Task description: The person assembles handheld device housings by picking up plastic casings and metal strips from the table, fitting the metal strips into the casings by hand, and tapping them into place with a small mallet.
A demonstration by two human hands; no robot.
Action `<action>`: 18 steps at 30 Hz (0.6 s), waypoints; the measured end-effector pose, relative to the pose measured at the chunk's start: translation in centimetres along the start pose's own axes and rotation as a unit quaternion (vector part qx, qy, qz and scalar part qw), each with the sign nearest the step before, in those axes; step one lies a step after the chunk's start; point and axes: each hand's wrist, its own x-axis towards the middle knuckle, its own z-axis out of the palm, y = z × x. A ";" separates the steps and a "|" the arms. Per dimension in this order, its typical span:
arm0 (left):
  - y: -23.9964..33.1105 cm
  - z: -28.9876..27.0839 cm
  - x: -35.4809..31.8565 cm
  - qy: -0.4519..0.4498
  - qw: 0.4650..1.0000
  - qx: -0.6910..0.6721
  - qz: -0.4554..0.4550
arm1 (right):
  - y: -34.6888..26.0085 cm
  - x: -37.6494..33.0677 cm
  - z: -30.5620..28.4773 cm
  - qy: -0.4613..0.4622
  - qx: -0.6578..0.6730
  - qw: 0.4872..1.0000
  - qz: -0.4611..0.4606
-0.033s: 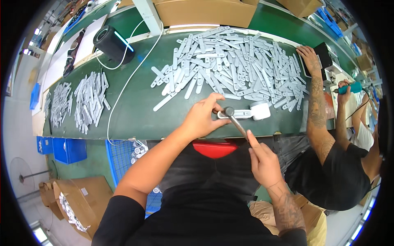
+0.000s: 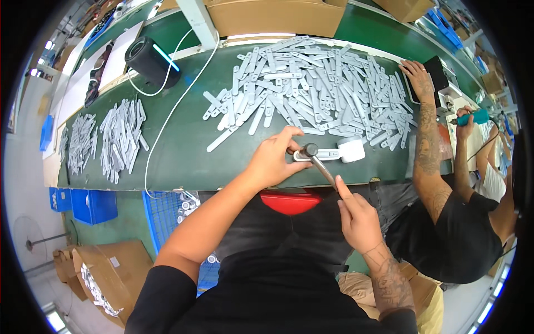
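My right hand [image 2: 360, 220] is closed around the handle of a metal hammer [image 2: 324, 171], index finger stretched along it. The hammer's round head is over the left end of a grey-white part [image 2: 327, 155] with a long flat arm. A white rounded block [image 2: 351, 150] forms the right end of this part, which lies near the table's front edge. My left hand [image 2: 272, 158] pinches its left end between thumb and fingers. Whether the hammer touches the part, I cannot tell. Beyond both hands spreads a large heap of flat grey strips [image 2: 311, 83].
Two smaller piles of grey strips [image 2: 123, 136] lie left on the green table [image 2: 183, 150]. A black cylindrical speaker [image 2: 151, 62] with a white cable stands behind them. At right, a co-worker's tattooed arm [image 2: 428, 139] reaches over the table. Blue crates [image 2: 94, 206] stand below.
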 end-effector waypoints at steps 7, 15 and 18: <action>1.6 -1.3 -0.8 0.053 0.984 0.068 0.157 | 1.8 -0.2 -1.2 0.148 0.064 0.985 0.054; 0.7 -21.7 -19.2 0.118 0.958 -0.173 -0.196 | 4.1 -0.7 -1.1 0.197 0.034 0.979 0.031; -4.3 -27.1 -28.2 0.079 0.920 -0.201 -0.328 | 4.9 0.9 -0.1 0.173 0.016 0.983 0.060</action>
